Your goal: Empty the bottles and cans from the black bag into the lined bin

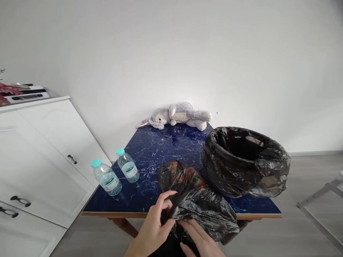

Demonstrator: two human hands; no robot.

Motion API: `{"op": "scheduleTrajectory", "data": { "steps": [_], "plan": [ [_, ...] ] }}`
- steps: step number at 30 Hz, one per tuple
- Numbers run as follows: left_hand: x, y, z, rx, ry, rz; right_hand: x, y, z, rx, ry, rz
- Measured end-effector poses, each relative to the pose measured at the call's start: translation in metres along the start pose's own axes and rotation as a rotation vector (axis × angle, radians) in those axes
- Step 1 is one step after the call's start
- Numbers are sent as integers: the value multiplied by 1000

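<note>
A thin black plastic bag point(206, 207) lies bunched at the front edge of the table and hangs partly over it. Orange-red, printed-looking contents show dimly through its far part. My left hand point(157, 223) pinches the bag's near left side, its index finger raised and the other fingers curled into the folds. Close by on the right, my right hand point(198, 237) has its fingers tucked under the gathered plastic, with the thumb lower down. Folds hide part of both grips. Just beyond stands a bin point(241, 167) lined with another black bag, its mouth open and the liner folded over the rim.
Two clear water bottles point(128, 166) with turquoise caps stand at the left of the blue marbled table point(150, 146). A grey plush rabbit point(179, 114) lies along the back by the wall. White cabinets point(48, 142) are at left; a grey metal frame point(318, 214) is at right.
</note>
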State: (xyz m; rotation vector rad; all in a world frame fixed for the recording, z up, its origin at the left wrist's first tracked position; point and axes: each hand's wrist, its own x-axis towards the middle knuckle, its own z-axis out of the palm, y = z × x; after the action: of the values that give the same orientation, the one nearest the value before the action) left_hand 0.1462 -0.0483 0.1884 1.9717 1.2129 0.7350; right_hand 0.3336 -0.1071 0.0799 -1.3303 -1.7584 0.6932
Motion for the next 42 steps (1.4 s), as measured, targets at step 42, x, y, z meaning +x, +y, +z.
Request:
{"op": "scheduleTrajectory", "data": {
  "steps": [42],
  "plan": [
    [-41,38,15,-38,190,88,16,30,-28,-439,540,-100]
  ]
}}
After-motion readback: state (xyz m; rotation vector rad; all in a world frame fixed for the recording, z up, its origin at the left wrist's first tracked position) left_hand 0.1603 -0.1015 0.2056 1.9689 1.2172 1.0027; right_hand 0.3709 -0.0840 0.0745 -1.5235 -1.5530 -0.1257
